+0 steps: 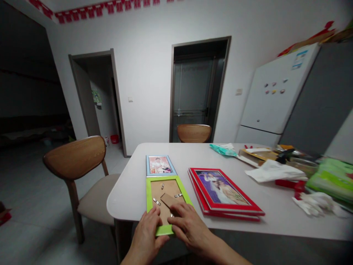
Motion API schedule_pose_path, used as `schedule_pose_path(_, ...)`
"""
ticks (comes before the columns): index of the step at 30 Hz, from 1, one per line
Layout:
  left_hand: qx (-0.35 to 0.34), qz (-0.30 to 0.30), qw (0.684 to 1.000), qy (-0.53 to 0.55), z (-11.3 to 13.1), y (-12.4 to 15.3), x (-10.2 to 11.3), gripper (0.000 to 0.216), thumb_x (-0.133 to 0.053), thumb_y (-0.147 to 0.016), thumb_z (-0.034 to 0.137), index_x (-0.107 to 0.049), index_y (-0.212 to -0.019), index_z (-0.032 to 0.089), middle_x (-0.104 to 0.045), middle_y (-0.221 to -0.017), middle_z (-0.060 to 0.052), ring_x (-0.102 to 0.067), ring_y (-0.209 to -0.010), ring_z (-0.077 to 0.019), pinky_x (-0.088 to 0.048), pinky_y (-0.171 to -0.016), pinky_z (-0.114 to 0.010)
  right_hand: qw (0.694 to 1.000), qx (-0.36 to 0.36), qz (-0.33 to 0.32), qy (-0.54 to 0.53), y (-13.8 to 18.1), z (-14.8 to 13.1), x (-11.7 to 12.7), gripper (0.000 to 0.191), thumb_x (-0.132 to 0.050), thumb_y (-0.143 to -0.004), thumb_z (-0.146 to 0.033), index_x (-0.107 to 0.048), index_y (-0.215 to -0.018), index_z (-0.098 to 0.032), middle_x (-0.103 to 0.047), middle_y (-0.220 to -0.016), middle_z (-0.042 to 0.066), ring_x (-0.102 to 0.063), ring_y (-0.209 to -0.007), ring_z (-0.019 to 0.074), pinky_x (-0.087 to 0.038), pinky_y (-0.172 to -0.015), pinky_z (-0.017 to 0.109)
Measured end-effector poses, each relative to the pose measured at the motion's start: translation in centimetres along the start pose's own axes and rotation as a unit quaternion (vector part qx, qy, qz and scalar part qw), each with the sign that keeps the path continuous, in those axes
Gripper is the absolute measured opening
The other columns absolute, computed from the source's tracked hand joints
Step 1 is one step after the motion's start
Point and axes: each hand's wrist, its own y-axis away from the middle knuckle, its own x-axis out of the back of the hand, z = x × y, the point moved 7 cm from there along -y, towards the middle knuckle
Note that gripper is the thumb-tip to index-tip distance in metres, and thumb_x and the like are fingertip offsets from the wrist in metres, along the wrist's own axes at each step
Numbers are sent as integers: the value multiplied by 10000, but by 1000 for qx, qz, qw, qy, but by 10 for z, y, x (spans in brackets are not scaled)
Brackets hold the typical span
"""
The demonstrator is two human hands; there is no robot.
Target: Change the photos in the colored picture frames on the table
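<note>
A lime-green picture frame [149,191] lies face down at the table's near edge, its brown backing board [171,186] upward. Several small metal clips [157,201] and a brown stand flap [168,200] sit on the back. My left hand [147,230] holds the frame's near left corner, thumb along the front edge. Across the near right part is my right hand [190,224], fingers bent against the backing beside a clip they partly hide, thumb side at the front edge. Touching the far end is a light-blue picture frame [148,166] with a photo, face up.
Red picture frames [234,208] are stacked to the right, the top one showing a photo. Farther right on the white table [190,152] lie white paper [271,171], white gloves [314,204] and a green package [331,180]. Wooden chairs [75,156] stand left and behind.
</note>
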Motion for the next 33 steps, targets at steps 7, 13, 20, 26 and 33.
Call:
schedule_pose_path(7,15,33,999,17,-5,1,0,424,-627,-599,185,-527,-1011,165,-504,-1187,-110,-396,-1149,-221,-310,-975,-401,1000,9,-27,-12,6,0,3,186,-474,-753,-293,-573,-910,-282,-490,-1070,9,-385,-1000,186,-286,-849,335)
schedule_pose_path(13,16,33,999,12,-7,-1,0,479,-650,-562,184,-533,-1025,150,-529,-1159,-101,-413,-1133,-217,-334,-961,-347,998,-58,9,-20,-2,30,5,294,-401,-793,-302,-518,-1052,-227,-482,-1082,60,-411,-990,177,-317,-838,305)
schedule_pose_path(20,35,22,999,11,-9,-3,2,525,-652,-555,214,-508,-1059,183,-530,-1161,-77,-423,-1124,-209,-334,-949,-346,984,-169,33,33,-19,75,1,278,-338,-810,-264,-583,-867,-148,-502,-907,92,-460,-864,172,-335,-783,281)
schedule_pose_path(26,52,23,998,6,-9,-3,2,516,-645,-558,218,-514,-1054,164,-505,-1189,-88,-415,-1130,-211,-333,-943,-337,984,-177,29,24,-22,72,-2,291,-327,-809,-240,-588,-742,-131,-493,-845,91,-470,-795,159,-347,-755,269)
schedule_pose_path(33,48,23,998,22,-11,-1,1,579,-653,-541,212,-495,-1097,182,-531,-1161,-74,-412,-1134,-205,-328,-949,-324,981,-189,33,43,-20,73,-2,284,-335,-801,-230,-594,-758,-123,-505,-850,100,-477,-781,163,-358,-734,275)
